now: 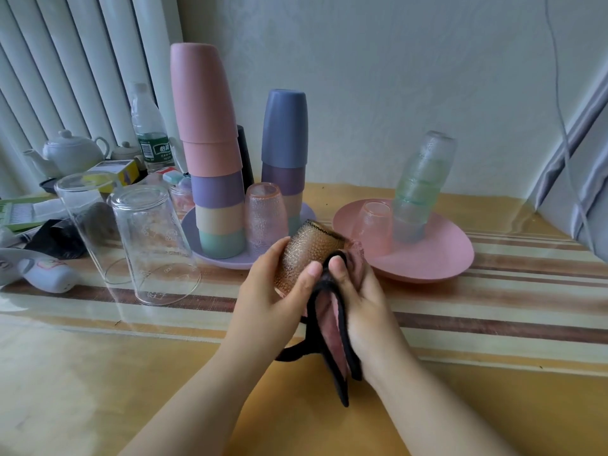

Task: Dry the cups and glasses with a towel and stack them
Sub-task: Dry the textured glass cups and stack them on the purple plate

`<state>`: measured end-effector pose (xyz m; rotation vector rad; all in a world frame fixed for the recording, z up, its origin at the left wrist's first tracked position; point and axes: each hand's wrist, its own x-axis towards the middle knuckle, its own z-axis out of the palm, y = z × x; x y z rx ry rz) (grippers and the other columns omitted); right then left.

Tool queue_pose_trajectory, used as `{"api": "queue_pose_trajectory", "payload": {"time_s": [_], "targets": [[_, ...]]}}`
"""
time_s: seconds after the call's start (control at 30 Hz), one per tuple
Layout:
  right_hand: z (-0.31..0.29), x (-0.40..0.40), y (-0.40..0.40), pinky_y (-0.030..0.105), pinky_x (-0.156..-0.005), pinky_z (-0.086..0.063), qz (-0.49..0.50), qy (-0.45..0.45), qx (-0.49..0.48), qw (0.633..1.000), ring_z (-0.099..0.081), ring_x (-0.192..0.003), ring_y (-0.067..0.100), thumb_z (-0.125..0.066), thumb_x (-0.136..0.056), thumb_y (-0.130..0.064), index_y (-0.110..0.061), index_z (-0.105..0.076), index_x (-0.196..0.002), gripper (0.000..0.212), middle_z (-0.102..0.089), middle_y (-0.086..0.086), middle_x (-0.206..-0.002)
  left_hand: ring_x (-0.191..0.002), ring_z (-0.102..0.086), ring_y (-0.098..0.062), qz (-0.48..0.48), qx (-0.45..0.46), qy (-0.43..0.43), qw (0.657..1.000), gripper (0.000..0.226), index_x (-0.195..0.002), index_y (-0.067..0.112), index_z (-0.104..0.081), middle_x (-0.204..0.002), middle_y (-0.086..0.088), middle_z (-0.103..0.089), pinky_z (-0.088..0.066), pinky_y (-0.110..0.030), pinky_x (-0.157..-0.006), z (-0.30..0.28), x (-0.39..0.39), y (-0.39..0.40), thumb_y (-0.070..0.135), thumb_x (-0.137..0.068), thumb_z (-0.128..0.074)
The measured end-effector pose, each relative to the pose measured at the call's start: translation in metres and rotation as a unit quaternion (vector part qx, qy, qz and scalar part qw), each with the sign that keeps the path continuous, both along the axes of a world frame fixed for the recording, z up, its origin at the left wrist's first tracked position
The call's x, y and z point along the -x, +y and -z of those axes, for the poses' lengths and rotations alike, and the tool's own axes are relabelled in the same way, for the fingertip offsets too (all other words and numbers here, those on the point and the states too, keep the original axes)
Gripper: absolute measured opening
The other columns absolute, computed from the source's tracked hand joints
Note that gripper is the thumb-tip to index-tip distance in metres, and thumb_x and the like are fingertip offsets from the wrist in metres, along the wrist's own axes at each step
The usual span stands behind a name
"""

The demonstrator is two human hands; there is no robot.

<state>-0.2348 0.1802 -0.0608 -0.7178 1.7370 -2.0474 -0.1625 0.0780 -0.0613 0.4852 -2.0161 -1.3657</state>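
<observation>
Amber glass (304,255): held above the table (493,324), tilted, one end pointing up and away toward the plates. Surface is pebbled.

Left hand (274,287): fingers curled round the glass from the left side, thumb laid across the near face with its tip close to the right thumb. The far fingers are hidden behind the glass.

Right hand (357,297): grips the towel (332,327) (pink with a dark edge), thumb pinching the cloth against the right side of the glass. The remaining fingers are hidden behind the cloth, so their spread cannot be told. The towel bunches against the glass near its upper right rim and hangs down between the two wrists, a dark strip trailing to the left.

Purple plate (230,260): carries a tall stack (214,166) of inverted plastic cups, a shorter stack (285,139) behind it, and one inverted pink glass (266,217) between them.

Pink plate (437,255): carries a stack of inverted clear glasses (419,189), leaning slightly, and a single small inverted glass (373,222) just beside it.

Two large clear tumblers (154,241), inverted, stand on the table left of the purple plate.
</observation>
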Motion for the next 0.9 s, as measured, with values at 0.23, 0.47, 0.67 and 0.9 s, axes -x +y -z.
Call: {"api": "queue_pose_trajectory", "payload": {"time_s": [0.23, 0.47, 0.67, 0.9], "targets": [[-0.005, 0.008, 0.006, 0.034, -0.099, -0.047, 0.022, 0.009, 0.005, 1.0, -0.064, -0.103, 0.005, -0.061, -0.075, -0.064, -0.031, -0.061, -0.106, 0.046, -0.071, -0.009, -0.104, -0.109, -0.063, -0.002, 0.17, -0.053, -0.016, 0.984, 0.04, -0.124, 0.021, -0.061, -0.113, 0.008, -0.071, -0.048, -0.025, -0.097, -0.006, -0.002, -0.002, 0.044, -0.092, -0.056], [-0.022, 0.021, 0.011, 0.031, -0.075, -0.058, -0.137, -0.247, 0.127, 0.951, -0.069, -0.09, 0.023, -0.057, -0.065, -0.063, -0.009, -0.061, -0.114, 0.072, -0.069, 0.016, -0.107, -0.085, -0.07, -0.014, 0.254, -0.315, 0.02, 0.914, 0.037, -0.089, 0.009, -0.076, -0.091, -0.01, -0.073, -0.057, -0.027, -0.078, -0.009, -0.006, 0.009, 0.036, -0.087, -0.051], [-0.001, 0.014, 0.007, 0.024, -0.082, -0.054, -0.133, -0.217, 0.085, 0.963, -0.066, -0.1, 0.014, -0.071, -0.067, -0.062, -0.012, -0.06, -0.117, 0.071, -0.061, 0.015, -0.128, -0.096, -0.06, -0.029, 0.166, -0.416, 0.099, 0.888, 0.068, -0.124, -0.011, -0.048, -0.105, -0.02, -0.063, -0.058, -0.032, -0.072, -0.009, 0.001, 0.002, 0.037, -0.079, -0.068], [0.003, 0.016, 0.004, 0.029, -0.088, -0.051, -0.022, -0.099, 0.072, 0.992, -0.067, -0.099, 0.01, -0.059, -0.065, -0.068, -0.028, -0.063, -0.106, 0.057, -0.073, -0.006, -0.1, -0.073, -0.062, -0.011, -0.006, -0.127, 0.066, 0.99, 0.017, -0.094, 0.021, -0.067, -0.079, 0.001, -0.07, -0.05, -0.025, -0.068, -0.002, 0.004, -0.002, 0.034, -0.09, -0.058]]}}
